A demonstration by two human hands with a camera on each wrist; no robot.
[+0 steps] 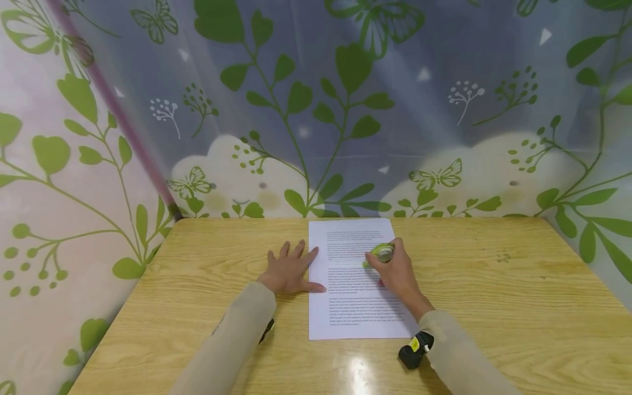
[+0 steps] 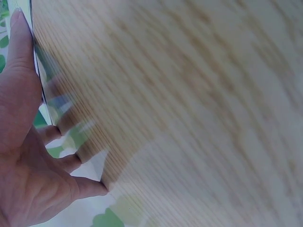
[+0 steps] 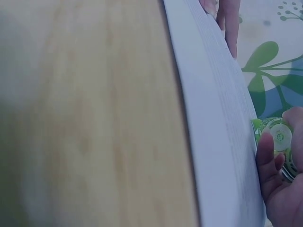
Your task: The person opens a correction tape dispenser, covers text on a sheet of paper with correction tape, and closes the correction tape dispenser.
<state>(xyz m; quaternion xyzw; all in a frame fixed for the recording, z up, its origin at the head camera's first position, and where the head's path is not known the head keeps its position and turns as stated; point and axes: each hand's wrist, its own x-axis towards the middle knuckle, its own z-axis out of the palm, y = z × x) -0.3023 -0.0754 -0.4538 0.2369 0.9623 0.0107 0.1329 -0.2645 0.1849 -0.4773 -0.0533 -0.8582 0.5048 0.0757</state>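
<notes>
A green correction tape dispenser (image 1: 383, 252) is gripped in my right hand (image 1: 397, 271), its tip down at the printed sheet of paper (image 1: 355, 321). In the right wrist view the clear round body of the correction tape (image 3: 280, 137) shows between thumb and fingers of the right hand (image 3: 284, 189). My left hand (image 1: 291, 270) lies spread at the sheet's left edge, thumb and forefinger reaching onto the paper, the other fingers on the table. The left wrist view shows the left hand (image 2: 33, 156) with its fingers stretched out and fingertips on the tabletop.
The wooden table (image 1: 494, 285) reaches back to a curtain (image 1: 306, 109) printed with leaves and butterflies. A black wrist device (image 1: 415, 349) sits at the right cuff. Small dark marks (image 1: 502, 257) show on the table at the right.
</notes>
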